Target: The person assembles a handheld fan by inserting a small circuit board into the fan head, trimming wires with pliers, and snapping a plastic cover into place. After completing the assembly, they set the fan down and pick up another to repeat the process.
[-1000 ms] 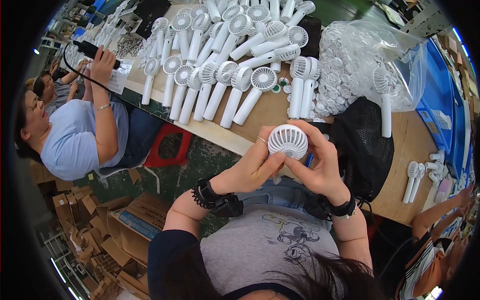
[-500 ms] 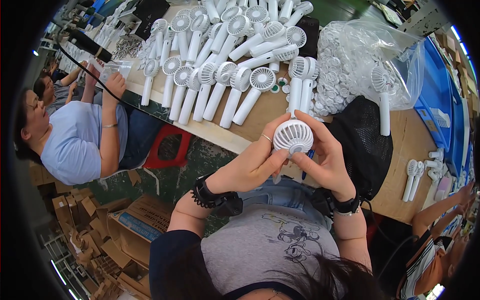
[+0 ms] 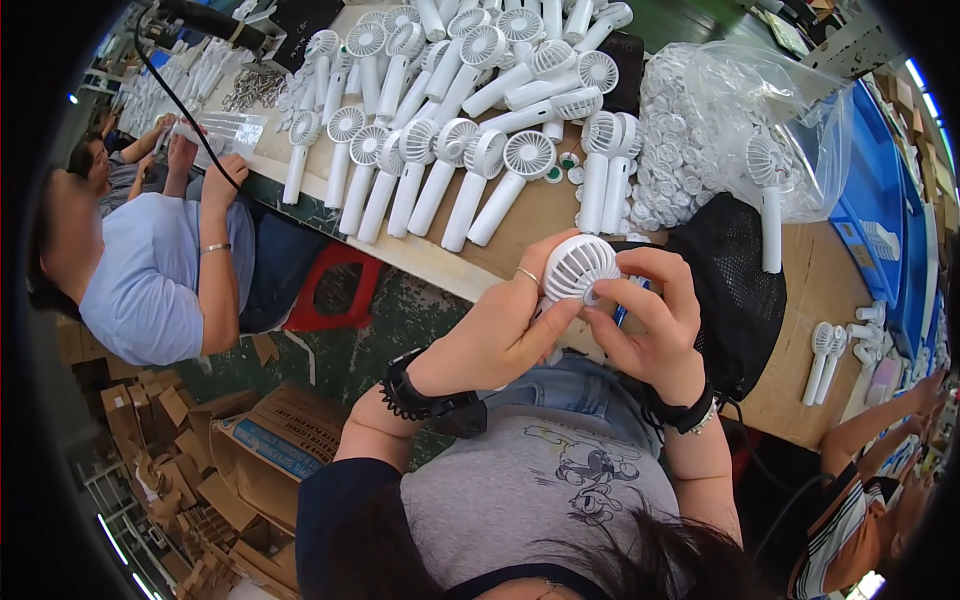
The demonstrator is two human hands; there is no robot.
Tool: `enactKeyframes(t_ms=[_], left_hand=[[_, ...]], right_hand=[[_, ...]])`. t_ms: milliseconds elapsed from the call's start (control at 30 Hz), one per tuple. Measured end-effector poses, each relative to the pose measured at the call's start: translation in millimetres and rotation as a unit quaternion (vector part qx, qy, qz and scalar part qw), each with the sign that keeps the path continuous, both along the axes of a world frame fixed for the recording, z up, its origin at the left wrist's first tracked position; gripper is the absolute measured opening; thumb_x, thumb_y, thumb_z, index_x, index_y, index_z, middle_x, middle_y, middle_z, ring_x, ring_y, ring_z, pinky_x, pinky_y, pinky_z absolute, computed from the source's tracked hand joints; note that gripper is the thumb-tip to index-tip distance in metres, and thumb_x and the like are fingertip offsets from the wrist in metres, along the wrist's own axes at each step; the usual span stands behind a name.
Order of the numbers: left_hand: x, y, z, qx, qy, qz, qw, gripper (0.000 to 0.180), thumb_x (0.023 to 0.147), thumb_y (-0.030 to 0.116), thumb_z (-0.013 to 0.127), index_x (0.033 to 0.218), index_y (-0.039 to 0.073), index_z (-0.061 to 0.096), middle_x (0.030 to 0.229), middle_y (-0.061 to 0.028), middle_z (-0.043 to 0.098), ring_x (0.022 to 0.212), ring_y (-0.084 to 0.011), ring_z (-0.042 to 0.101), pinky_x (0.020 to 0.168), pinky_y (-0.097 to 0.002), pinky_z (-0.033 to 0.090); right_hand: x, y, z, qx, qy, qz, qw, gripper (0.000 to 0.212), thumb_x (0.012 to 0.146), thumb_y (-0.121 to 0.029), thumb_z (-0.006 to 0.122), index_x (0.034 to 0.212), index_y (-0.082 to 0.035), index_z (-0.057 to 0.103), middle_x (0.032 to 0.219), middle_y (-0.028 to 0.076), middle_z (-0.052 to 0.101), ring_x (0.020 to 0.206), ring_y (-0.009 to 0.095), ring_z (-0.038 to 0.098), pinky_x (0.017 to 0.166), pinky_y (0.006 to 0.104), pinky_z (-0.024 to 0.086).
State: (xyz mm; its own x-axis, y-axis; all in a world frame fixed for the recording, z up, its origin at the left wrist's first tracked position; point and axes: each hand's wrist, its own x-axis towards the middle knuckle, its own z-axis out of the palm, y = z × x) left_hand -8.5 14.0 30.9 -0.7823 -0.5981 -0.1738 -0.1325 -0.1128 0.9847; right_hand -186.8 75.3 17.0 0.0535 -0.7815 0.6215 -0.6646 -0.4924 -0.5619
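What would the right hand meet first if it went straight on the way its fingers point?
The white fan head in the left hand; the right hand seems to touch its edge, though depth is unclear.

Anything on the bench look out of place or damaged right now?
No damage shows on the held fan. One loose fan looks slightly odd: it lies apart from the fan pile, its head by the clear plastic bag. Green-and-white discs also sit loose beside the white disc heap.
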Motion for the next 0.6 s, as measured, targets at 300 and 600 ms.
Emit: enactKeyframes(t_ms=[300, 600], left_hand=[[-3.3, 0.3, 1.9, 0.087, 0.01, -0.033, 0.996, 0.048, 0.095, 0.01, 0.039, 0.138, 0.003, 0.02, 0.094, -0.0058, 0.052, 0.059, -0.0055, 0.047, 0.053, -0.0202, 0.042], [-9.0, 2.4, 5.3, 0.023, -0.018, -0.063, 0.998, 0.055, 0.093, 0.017, 0.047, 0.135, -0.003, 0.019, 0.073, -0.0159, 0.058, 0.057, -0.0233, 0.058, 0.053, -0.0329, 0.044]], right_hand=[[4.0, -2.8, -9.2, -0.039, 0.006, -0.044, 0.998, 0.023, 0.066, -0.008, 0.072, 0.084, -0.007, 0.058, 0.088, 0.01, 0.052, 0.072, 0.023, 0.051, 0.059, 0.0315, 0.044], [4.0, -6.2, -19.5, -0.084, 0.027, -0.064, 0.994, 0.027, 0.095, -0.032, 0.042, 0.083, -0.007, 0.042, 0.084, 0.009, 0.044, 0.07, 0.02, 0.042, 0.062, 0.0307, 0.036]])
